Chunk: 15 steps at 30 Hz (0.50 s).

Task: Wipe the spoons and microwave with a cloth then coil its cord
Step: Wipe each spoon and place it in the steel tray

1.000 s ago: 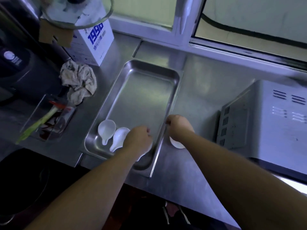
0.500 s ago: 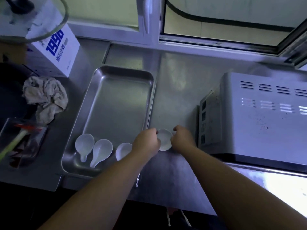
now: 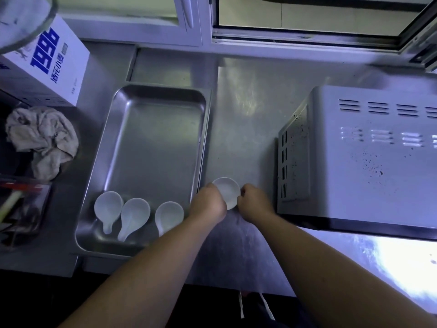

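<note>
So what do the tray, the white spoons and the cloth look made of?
Tray: likely stainless steel, brushed, with dull streaky reflections and pressed rounded corners. Spoons: white, smooth, glossy, thick-walled; ceramic or melamine, cannot tell which. Cloth: soft woven fabric, probably cotton, off-white, crumpled in folds.

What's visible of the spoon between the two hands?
The spoon is white and smooth, ceramic or plastic by its look. Only its round bowl shows; the handle is hidden. It is over the steel counter, between the tray and the microwave, outside the tray. The left hand grips its left edge, the right hand its right edge. Whether it rests on the counter is unclear.
</note>
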### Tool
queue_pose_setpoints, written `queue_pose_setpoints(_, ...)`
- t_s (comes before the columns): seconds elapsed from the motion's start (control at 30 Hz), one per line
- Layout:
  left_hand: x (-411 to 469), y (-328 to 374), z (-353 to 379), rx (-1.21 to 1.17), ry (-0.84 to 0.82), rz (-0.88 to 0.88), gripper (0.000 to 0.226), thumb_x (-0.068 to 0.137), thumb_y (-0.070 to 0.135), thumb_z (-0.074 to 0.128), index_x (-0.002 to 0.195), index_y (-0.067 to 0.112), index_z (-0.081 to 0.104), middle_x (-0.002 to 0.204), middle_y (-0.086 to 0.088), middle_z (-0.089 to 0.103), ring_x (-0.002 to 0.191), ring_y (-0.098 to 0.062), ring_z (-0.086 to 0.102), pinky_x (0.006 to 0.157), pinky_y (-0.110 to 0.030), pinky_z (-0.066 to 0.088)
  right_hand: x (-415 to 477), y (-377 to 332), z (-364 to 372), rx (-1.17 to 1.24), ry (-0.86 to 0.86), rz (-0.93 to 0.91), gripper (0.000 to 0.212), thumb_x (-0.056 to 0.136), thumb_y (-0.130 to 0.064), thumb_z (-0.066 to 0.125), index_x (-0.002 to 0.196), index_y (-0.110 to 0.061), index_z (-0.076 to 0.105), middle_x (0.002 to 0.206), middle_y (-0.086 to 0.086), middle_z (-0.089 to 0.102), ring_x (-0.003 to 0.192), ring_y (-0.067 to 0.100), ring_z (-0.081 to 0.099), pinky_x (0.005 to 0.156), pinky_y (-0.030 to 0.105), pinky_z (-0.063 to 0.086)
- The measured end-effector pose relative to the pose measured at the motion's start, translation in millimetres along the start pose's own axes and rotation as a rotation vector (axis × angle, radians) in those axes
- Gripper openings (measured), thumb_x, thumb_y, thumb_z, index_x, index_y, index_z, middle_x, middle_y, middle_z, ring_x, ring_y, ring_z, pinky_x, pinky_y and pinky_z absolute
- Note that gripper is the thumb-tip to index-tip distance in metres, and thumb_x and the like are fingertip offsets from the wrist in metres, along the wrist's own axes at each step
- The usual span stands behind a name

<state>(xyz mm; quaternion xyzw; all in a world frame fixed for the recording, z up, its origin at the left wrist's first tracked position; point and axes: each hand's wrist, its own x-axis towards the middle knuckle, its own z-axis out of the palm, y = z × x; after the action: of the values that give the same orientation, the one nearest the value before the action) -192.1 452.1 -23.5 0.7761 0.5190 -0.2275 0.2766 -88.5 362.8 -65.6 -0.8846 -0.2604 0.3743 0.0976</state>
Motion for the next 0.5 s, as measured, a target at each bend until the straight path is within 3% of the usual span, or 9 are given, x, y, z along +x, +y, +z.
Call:
queue_pose_setpoints(0.27,3.3,-4.3,10.9,-0.031,0.008,-0.01,0.041,0.096,0.015,0.057,0.136,0.008,0.056,0.134,-0.014,0.057,0.117,-0.038,0.062,0.091,-0.044,0.052,-0.4,2.6,0.8,0.09,0.012,0.046,0.014,0.093,-0.02,0.05,0.1,-0.016,0.061,0.097,0.008,0.067,0.082,0.026,0.062,0.071,0.037,0.056)
queue_pose_setpoints(0.4,0.6,-5.9,9.5,-0.118,0.055,0.014,0.031,0.093,0.014,0.053,0.12,0.016,0.066,0.12,-0.01,0.067,0.106,-0.036,0.066,0.085,-0.046,0.057,-4.9,5.9,-5.3,0.142,0.068,0.088,0.014,0.094,-0.014,0.048,0.099,-0.014,0.061,0.093,0.007,0.064,0.078,0.024,0.059,0.057,0.029,0.042)
queue_pose_setpoints(0.5,-1.6,-6.9,3.8,-0.208,0.047,0.032,0.029,0.094,0.013,0.051,0.118,0.017,0.067,0.12,-0.007,0.069,0.106,-0.034,0.066,0.088,-0.044,0.057,-11.3,2.3,-9.5,0.194,0.155,0.089,0.013,0.097,-0.014,0.047,0.098,-0.012,0.06,0.094,0.009,0.064,0.08,0.025,0.059,0.061,0.03,0.044)
